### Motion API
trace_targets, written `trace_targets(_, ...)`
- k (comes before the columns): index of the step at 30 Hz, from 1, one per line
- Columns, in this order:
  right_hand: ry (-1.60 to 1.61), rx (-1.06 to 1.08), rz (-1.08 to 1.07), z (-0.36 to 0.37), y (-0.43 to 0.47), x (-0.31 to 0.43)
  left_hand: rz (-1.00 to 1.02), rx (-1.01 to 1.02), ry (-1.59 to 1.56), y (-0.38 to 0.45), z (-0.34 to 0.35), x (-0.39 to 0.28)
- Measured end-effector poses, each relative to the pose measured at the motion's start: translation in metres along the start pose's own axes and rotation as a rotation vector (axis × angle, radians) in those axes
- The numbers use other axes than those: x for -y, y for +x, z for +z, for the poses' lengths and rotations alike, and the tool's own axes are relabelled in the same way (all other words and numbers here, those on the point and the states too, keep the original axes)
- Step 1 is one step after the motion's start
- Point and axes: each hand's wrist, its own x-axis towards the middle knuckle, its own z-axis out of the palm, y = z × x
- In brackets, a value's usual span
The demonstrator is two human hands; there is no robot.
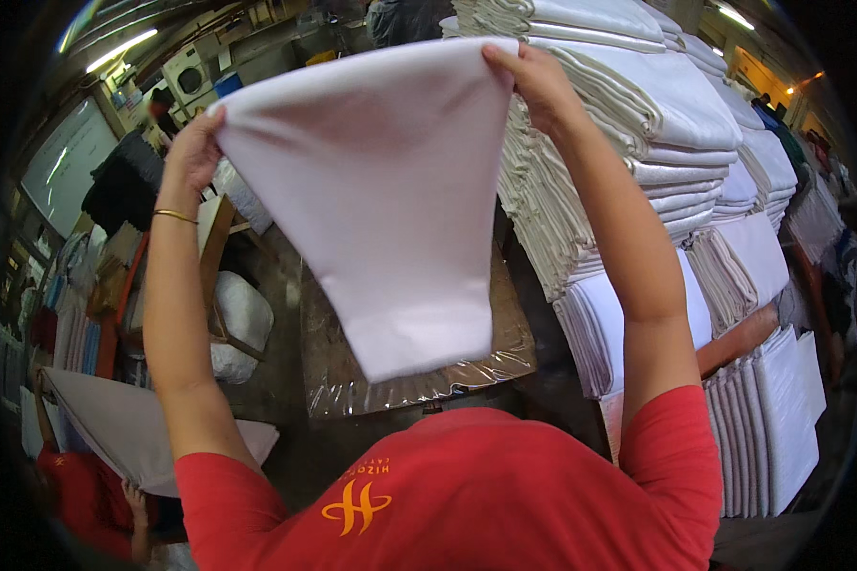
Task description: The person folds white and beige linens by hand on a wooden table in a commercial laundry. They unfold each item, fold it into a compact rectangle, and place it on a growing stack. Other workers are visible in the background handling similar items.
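A white cloth point(400, 193) hangs stretched between my two raised hands. My left hand point(196, 150) pinches its upper left corner, thumb on the near face. At the upper right corner my right hand point(539, 82) grips it the same way. The cloth narrows downward in view, and its lower edge hangs over or rests on a table covered in clear plastic point(510, 332); I cannot tell whether they touch. Soft creases run from the left corner across the upper part. The fingers behind the cloth are hidden.
Tall stacks of folded white cloths point(671, 100) rise close on the right, beside my right arm. At lower left a co-worker in a red shirt point(86, 492) holds another pale cloth point(128, 421). A white bundle point(239, 321) lies beyond my left forearm, near a wooden frame point(214, 235).
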Motion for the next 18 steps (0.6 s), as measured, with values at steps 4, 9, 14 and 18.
trace_targets(4,-0.014,-0.031,0.023,0.001,0.001,0.009,0.087,-0.164,-0.051,-0.018,-0.004,-0.016)
trace_targets(9,-0.145,-0.078,0.271,0.023,-0.107,-0.049,0.071,-0.302,-0.017,-0.123,0.018,0.087)
trace_targets(14,-0.163,-0.124,0.539,0.027,-0.286,-0.212,-0.193,-0.365,0.228,-0.268,-0.012,0.309)
trace_targets(18,-0.507,-0.12,0.866,0.026,-0.45,-0.385,-0.484,-0.361,0.319,-0.388,-0.002,0.438)
